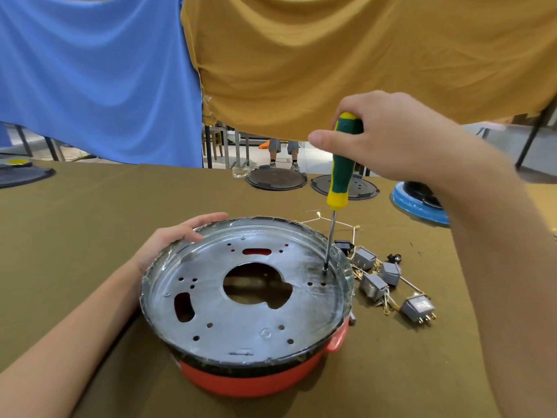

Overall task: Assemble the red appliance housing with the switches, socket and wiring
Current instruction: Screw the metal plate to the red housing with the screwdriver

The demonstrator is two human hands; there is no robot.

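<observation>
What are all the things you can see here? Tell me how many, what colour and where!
red housing: one, red with a black rim, centre of the table
metal plate: one, silver, inside the housing
screwdriver: one, green and yellow, tip on the plate's right side
switches: about five, grey, wired, right of the housing
round lids: two, dark, far table edge
blue disc: one, far right
tablecloth: one, olive
hanging cloths: two, blue and mustard, behind
left hand: holds the housing rim
right hand: grips the screwdriver
</observation>
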